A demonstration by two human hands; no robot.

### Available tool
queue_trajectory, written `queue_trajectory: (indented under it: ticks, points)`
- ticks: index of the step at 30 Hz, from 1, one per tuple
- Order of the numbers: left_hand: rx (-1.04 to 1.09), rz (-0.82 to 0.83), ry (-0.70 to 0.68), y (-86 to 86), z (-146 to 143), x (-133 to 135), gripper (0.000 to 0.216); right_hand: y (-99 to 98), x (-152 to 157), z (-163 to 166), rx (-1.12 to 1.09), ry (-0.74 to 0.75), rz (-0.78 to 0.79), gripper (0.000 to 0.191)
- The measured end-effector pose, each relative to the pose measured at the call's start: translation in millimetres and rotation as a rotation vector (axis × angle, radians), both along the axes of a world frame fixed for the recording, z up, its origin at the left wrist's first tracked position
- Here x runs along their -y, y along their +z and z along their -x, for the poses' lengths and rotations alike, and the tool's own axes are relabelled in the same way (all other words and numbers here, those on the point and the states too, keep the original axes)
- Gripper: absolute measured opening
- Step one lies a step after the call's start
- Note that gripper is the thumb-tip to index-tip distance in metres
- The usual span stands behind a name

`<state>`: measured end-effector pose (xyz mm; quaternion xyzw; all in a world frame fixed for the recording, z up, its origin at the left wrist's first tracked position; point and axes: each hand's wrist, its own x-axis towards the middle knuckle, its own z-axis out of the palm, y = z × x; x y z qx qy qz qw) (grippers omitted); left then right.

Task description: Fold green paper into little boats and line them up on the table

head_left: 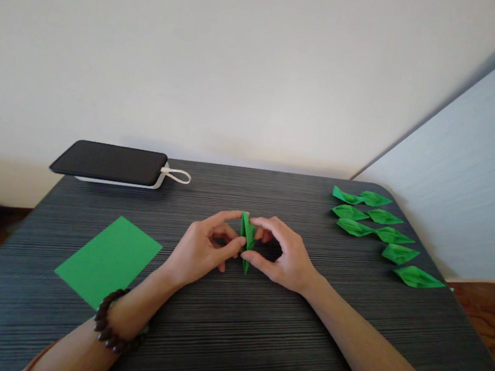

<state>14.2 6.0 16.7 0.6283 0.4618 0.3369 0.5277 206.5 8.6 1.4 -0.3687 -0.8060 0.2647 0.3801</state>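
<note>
A narrow, pointed piece of folded green paper [247,238] stands upright at the middle of the dark striped table [230,328]. My left hand [202,248] pinches it from the left with thumb and forefinger. From the right, my right hand [285,254] pinches the same piece. Both hands rest low on the table. A dark beaded bracelet [115,327] circles my left wrist.
A flat sheet of green paper [107,260] lies at the left. Several finished green folded leaf shapes [374,232] lie in rows at the right. A black phone on a white pad with a loop strap [112,163] sits at the far left edge. A wall stands behind.
</note>
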Motion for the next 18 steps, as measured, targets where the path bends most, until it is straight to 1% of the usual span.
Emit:
queue_trajectory:
  ticks: [5,9,13,18]
  points:
    - [-0.014,-0.017,-0.015,-2.5,0.3,-0.3,0.043,-0.1,0.6,0.6,-0.007,-0.003,0.014,0.050]
    - [-0.047,-0.052,0.015,-3.6,0.8,-0.2,0.042,-0.1,1.9,1.0,-0.002,-0.015,0.046,0.047]
    - [-0.096,-0.109,0.040,-3.1,1.4,0.7,0.040,-0.6,3.5,1.5,-0.003,-0.045,0.073,0.044]
    - [-0.163,-0.193,0.031,-1.4,0.7,2.5,0.037,0.4,5.2,4.4,0.029,-0.097,0.075,0.038]
